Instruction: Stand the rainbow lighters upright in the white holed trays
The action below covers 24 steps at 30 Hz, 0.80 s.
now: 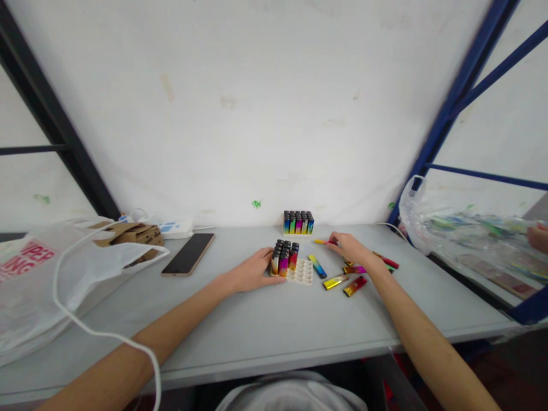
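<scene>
My left hand (252, 270) grips the left end of a white lighter tray (303, 273), thumb along the front and fingers behind. Several upright lighters (283, 262) with black tops fill the tray's left part; empty round holes show on its right. Over to the right, my right hand (349, 246) has its fingers closed on the end of a yellow and red lighter (321, 241). Loose lighters lie near that hand: a blue and yellow one (317, 266), a gold one (336, 282), a red and gold one (355, 286) and several more, partly hidden by my forearm.
A full tray of lighters (298, 222) stands against the wall. Left of my hands lie a phone (188, 254), a cardboard box (135, 237) and a white plastic bag (55, 274) with a white cable (98, 334). At the far right, another person's hand (538, 237) shows beyond the blue frame (445, 123).
</scene>
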Tool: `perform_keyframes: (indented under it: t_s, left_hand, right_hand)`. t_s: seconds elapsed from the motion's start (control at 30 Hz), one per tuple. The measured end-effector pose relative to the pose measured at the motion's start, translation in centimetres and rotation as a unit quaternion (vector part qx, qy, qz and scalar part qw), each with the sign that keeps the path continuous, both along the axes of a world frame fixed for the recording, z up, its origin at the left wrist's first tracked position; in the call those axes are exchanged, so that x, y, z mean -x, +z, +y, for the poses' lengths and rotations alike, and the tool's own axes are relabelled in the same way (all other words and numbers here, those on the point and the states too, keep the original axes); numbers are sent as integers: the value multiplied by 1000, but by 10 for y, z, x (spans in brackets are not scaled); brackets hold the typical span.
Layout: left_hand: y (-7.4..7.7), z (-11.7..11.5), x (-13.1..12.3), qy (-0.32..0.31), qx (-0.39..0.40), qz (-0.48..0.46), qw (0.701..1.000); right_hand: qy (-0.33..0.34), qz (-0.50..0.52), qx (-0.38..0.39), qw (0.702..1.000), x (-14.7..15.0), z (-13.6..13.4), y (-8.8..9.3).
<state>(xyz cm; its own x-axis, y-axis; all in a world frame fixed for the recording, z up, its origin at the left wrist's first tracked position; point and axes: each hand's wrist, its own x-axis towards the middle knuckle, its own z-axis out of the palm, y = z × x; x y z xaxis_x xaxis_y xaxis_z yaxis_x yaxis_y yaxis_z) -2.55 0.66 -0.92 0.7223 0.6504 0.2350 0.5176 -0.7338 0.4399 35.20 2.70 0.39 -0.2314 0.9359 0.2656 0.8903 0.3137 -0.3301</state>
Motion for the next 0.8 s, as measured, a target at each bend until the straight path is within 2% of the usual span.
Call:
perform_keyframes:
  t_s: [0.1,0.2,0.27,0.4,0.47,0.57,0.63,0.7,0.8]
  left_hand:
    - [-1,0,0,1,0,-1,1000]
    - [-2,1,-1,2,-4,6,1000]
    - [-3,1,-1,3,-9,13,1000]
    - [-4,1,0,4,-12,7,1000]
    - [-4,1,1,1,-10,-3,1000]
    - [-4,2,1,-4,-9,-4,1000]
    - [-3,2,1,-6,-11,1,1000]
    - [-3,2,1,-7,-13,-3,1000]
    - [-2,1,0,-7,-10,-8,1000]
  right_hand:
    - [6,109,-16,994,12,-6,6]
    - [9,241,-52,969,27,-9,12]
    - [23,340,-56,939,38,-10,14]
    - [78,514,-11,854,63,-16,15]
    - [96,571,11,815,74,-22,16]
    - [125,610,65,780,89,-31,18]
    - [143,617,102,767,97,-37,19]
    - [141,611,127,769,103,-41,19]
    - [105,569,109,809,110,-44,15]
